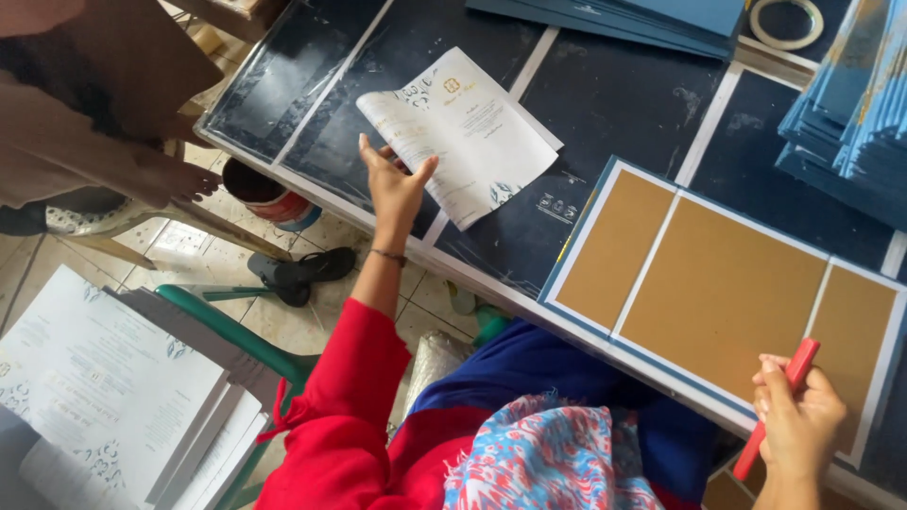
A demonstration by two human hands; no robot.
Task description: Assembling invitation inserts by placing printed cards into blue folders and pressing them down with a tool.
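Observation:
My left hand (pixel 395 189) reaches out over the dark table and grips the near edge of a white printed sheet (pixel 472 132), which curls up at its left end. My right hand (pixel 798 420) is closed around a thin red stick-like tool (pixel 777 406) at the table's near edge. Just left of that hand lies an opened blue cover (pixel 723 288) with three brown cardboard panels facing up, the wide one in the middle.
Stacks of blue covers (pixel 855 104) rise at the right and far edge, beside a tape ring (pixel 786 21). A pile of white printed sheets (pixel 113 397) sits lower left. Another person's bare foot (pixel 175 179), sandals (pixel 302 269) and a red-rimmed pot (pixel 269 198) are on the tiled floor.

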